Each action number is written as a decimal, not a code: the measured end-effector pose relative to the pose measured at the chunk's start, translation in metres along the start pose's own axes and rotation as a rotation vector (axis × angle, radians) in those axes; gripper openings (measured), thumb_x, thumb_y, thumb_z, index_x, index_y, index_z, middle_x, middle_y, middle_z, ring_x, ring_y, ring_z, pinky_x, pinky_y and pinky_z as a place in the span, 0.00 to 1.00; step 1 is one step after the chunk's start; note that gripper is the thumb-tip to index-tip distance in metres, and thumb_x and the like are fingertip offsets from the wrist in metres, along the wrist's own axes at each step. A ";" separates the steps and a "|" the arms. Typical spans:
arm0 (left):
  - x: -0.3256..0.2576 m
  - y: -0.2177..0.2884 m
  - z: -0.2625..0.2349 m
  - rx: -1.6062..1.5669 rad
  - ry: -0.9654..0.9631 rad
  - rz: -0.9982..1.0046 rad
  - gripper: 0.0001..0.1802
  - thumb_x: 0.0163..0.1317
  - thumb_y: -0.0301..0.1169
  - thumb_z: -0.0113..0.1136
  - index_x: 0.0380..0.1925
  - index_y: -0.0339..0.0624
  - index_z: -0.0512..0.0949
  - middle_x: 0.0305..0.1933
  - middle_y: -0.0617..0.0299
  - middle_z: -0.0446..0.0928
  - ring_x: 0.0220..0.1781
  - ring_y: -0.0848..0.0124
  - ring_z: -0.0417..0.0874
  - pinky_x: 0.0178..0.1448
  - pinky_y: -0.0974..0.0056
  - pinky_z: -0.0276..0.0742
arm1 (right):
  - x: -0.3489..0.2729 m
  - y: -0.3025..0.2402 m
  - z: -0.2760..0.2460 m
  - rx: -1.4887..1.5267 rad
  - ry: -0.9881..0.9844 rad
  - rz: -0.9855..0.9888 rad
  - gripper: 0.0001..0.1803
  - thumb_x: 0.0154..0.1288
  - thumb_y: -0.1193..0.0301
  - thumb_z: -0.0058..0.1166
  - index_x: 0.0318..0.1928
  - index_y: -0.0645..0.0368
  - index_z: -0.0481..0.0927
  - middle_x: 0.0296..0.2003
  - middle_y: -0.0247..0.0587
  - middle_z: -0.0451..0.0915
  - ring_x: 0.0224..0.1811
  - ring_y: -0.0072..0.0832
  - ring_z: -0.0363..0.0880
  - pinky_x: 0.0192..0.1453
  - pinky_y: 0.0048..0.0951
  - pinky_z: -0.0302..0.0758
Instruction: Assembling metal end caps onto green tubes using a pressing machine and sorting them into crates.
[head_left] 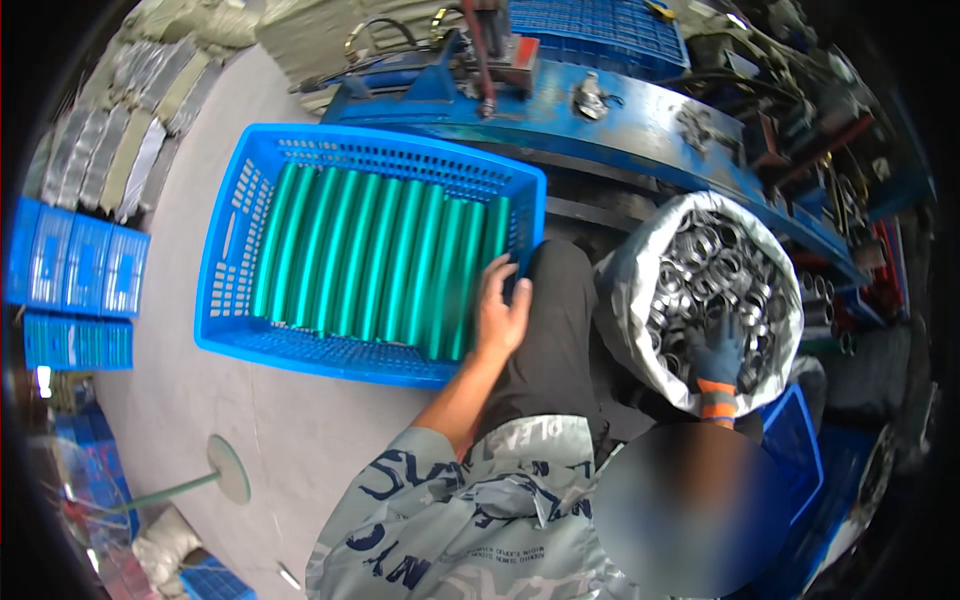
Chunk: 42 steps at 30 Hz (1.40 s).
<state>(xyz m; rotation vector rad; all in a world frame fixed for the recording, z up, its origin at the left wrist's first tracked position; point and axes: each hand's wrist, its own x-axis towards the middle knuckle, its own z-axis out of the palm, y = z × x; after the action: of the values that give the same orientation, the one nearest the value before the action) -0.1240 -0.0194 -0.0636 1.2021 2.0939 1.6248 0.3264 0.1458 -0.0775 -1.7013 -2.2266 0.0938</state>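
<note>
Head view: left hand (500,315) open on blue crate (232,235) rim — right hand (718,352), gloved, grip unclear, among metal rings (715,262).

Factory workshop, blue machine frame (640,120), crate of green tubes (370,255), sack of metal rings (715,285)

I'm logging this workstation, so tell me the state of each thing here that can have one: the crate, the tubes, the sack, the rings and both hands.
Blue crate: open-topped, partly filled.
Green tubes: lying side by side in one row inside the crate.
White sack: open, rim rolled down.
Metal rings: loose heap inside the sack.
Left hand: bare, open, resting on the crate's near corner.
Right hand: gloved, reaching down into the rings; grip hidden.
</note>
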 end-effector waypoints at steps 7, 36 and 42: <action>0.001 -0.210 -0.058 0.541 -0.229 -0.637 0.48 0.70 0.51 0.79 0.80 0.34 0.74 0.78 0.30 0.78 0.81 0.36 0.80 0.84 0.40 0.78 | 0.022 -0.061 0.044 -0.104 -0.189 -0.102 0.41 0.69 0.46 0.77 0.78 0.46 0.84 0.82 0.61 0.74 0.85 0.68 0.69 0.84 0.64 0.75; 0.027 0.229 -0.049 0.223 -0.623 0.342 0.42 0.55 0.36 0.80 0.73 0.44 0.81 0.68 0.46 0.88 0.69 0.42 0.89 0.72 0.41 0.86 | -0.087 0.056 0.029 1.944 0.004 0.471 0.31 0.95 0.47 0.45 0.82 0.53 0.77 0.73 0.49 0.83 0.68 0.43 0.85 0.76 0.48 0.82; 0.015 0.258 -0.071 0.463 -0.514 0.264 0.38 0.55 0.29 0.83 0.69 0.41 0.84 0.62 0.44 0.91 0.62 0.43 0.94 0.65 0.46 0.90 | -0.026 -0.128 -0.084 2.395 -0.538 0.518 0.47 0.87 0.33 0.54 0.85 0.57 0.72 0.68 0.42 0.86 0.65 0.37 0.89 0.74 0.44 0.86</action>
<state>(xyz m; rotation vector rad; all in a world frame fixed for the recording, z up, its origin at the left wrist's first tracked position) -0.0589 -0.0455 0.1950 1.8672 2.0710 0.7791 0.2395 0.0725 0.0279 -0.4505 -0.3256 2.1849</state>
